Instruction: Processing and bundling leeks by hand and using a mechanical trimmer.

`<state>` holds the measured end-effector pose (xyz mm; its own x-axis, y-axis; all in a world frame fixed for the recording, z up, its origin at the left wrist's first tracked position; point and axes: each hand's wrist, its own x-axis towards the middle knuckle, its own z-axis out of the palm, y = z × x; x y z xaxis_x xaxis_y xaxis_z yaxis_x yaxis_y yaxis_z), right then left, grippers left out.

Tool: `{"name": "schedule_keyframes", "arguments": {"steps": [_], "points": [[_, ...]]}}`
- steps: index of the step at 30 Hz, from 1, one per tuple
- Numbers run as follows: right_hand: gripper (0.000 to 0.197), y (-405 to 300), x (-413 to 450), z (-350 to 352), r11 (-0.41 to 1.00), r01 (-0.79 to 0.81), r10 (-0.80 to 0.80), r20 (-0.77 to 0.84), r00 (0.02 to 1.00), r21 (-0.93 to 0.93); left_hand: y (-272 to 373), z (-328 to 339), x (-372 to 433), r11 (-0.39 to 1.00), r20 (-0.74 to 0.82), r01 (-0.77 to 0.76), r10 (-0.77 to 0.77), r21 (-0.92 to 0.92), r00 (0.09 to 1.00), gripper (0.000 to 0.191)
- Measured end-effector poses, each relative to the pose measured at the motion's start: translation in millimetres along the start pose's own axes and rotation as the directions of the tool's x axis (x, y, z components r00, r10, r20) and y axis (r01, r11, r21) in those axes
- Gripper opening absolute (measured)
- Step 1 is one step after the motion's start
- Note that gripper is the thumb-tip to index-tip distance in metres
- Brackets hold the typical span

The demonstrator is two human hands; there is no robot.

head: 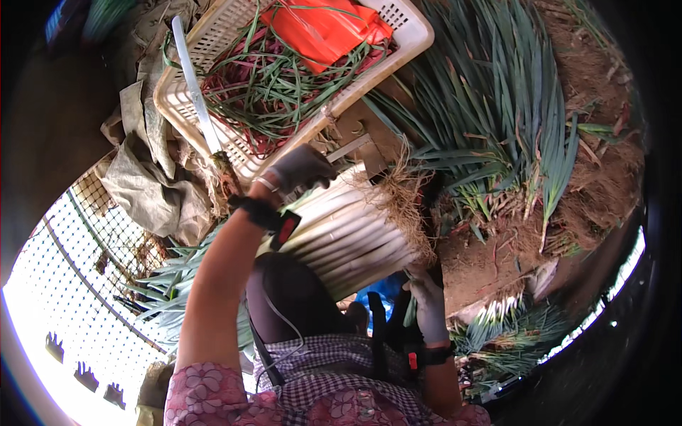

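A wide bundle of large green onions [341, 239] lies across my thigh, white shanks side by side. Their brown roots [407, 213] point right, and the green tops [181, 293] spread out at lower left. My left hand [305, 168], in a grey glove, is curled at the bundle's upper edge; whether it grips anything is hidden. Just beyond its fingers is a flat metal piece [349, 148] with a dark plate. My right hand [426, 301], also gloved, is at the lower root end, fingers bent around a green leaf [410, 311].
A white plastic crate [367, 80] ahead holds green and dark red strips and a red plastic bag [330, 32]. A pale strip [194, 85] leans over its left rim. Unsorted green onions [495, 106] lie on soil at right. Crumpled sheeting [144, 186] and netting [80, 266] are left.
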<state>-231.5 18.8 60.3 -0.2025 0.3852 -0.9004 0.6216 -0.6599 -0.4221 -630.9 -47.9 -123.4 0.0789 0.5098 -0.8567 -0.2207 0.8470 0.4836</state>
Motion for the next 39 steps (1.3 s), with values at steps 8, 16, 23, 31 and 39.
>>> {"name": "schedule_keyframes", "arguments": {"steps": [8,16,23,31,39], "points": [[0.041,5.1,-14.9,-10.6,0.994,0.070,-0.073,-0.026,0.997,-0.082,-8.5,2.5,-36.5,0.994,-0.038,-0.034,0.030,-0.107,0.999,0.023],[0.034,-58.0,-36.5,-3.7,0.990,0.118,-0.120,0.025,0.992,0.073,-23.4,26.5,21.8,0.994,-0.029,0.073,-0.075,-0.079,0.997,0.017],[0.022,-48.7,79.0,49.7,0.825,0.532,-0.517,0.128,0.846,-0.190,-15.9,23.6,-11.0,0.868,0.095,-0.469,0.460,0.163,0.883,0.017],[0.018,-30.0,87.6,80.8,0.842,0.493,-0.494,0.054,0.868,-0.218,36.5,51.1,-86.5,0.943,-0.015,0.100,-0.110,-0.318,0.994,0.023],[0.016,-49.8,-39.3,4.5,0.935,0.254,-0.255,0.028,0.966,-0.249,32.2,51.4,-67.7,0.934,-0.100,0.048,-0.088,-0.354,0.991,0.022]]}}
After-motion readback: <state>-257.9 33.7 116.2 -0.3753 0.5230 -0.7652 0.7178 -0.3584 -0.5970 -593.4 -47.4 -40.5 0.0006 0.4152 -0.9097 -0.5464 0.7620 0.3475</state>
